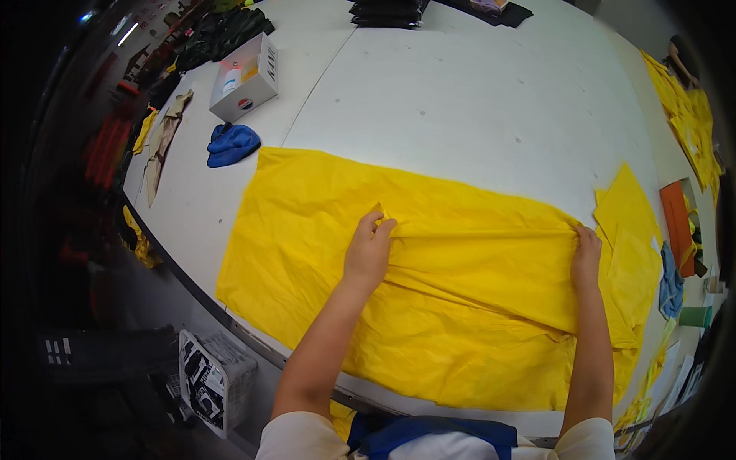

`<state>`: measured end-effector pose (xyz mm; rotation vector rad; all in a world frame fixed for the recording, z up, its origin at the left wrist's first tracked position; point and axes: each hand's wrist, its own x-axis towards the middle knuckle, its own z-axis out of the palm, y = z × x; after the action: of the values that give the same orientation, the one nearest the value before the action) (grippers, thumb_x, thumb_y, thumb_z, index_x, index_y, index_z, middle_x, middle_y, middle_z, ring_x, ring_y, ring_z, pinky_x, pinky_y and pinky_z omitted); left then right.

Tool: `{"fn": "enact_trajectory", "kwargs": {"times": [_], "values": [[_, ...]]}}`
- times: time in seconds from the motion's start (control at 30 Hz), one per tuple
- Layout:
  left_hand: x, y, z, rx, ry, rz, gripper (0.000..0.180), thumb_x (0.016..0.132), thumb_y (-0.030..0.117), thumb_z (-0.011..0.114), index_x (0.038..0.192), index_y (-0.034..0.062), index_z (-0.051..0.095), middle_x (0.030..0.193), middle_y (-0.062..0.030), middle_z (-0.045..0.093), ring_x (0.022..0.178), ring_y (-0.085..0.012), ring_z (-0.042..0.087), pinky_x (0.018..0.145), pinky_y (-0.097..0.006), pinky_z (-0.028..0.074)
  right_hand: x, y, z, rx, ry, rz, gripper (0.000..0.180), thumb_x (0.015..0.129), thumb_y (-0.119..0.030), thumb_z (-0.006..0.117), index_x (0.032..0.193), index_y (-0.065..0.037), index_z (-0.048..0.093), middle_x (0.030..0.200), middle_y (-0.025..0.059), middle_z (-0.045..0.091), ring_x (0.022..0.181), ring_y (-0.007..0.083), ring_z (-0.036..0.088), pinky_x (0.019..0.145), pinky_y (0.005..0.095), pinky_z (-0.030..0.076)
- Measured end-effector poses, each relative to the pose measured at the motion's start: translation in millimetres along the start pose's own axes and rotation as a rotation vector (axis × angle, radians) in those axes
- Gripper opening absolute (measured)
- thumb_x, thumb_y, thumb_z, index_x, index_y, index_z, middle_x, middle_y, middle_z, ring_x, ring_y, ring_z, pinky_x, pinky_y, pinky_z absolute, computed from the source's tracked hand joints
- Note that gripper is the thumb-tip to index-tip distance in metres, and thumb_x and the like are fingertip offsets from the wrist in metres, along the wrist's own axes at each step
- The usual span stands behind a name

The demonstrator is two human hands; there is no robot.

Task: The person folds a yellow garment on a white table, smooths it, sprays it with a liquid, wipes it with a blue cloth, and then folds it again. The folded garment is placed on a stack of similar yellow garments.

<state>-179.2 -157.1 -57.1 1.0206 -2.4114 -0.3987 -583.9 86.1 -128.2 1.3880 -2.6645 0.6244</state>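
Note:
A large sheet of bright yellow fabric point(307, 230) lies spread over the near part of the white table, wrinkled in places. Near its middle, my left hand point(369, 249) pinches a bit of the cloth between thumb and fingers. Toward the right edge, my right hand point(586, 257) grips the cloth too, with its fingertips partly hidden by the fabric. Between both hands a raised fold runs taut from side to side, and loose creases fan out below it. Another yellow fabric piece point(632, 245) lies just to the right of my right hand.
At the far left stand a white open box point(264, 73) with small items and a blue cloth bundle point(232, 146). Black packets point(387, 11) are stacked at the back. An orange box point(678, 226) and a blue cloth point(671, 284) sit right. Below the table's left edge is a white basket point(230, 376).

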Motion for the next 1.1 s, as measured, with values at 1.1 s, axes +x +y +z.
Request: {"fn": "enact_trajectory", "kwargs": {"times": [1.1], "values": [[-8.0, -18.9, -15.0, -0.572, 0.418, -0.516, 0.022, 0.091, 0.021, 0.062, 0.094, -0.0005, 0.060, 0.075, -0.0046, 0.058, 0.060, -0.0164, 0.048, 0.059, -0.030, 0.042, 29.4, 13.3, 34.5, -0.099, 0.330, 0.165, 0.015, 0.081, 0.003, 0.049, 0.095, 0.000, 0.054, 0.095, 0.0185, 0.056, 0.091, 0.0364, 0.054, 0.078, 0.0431, 0.045]]}}
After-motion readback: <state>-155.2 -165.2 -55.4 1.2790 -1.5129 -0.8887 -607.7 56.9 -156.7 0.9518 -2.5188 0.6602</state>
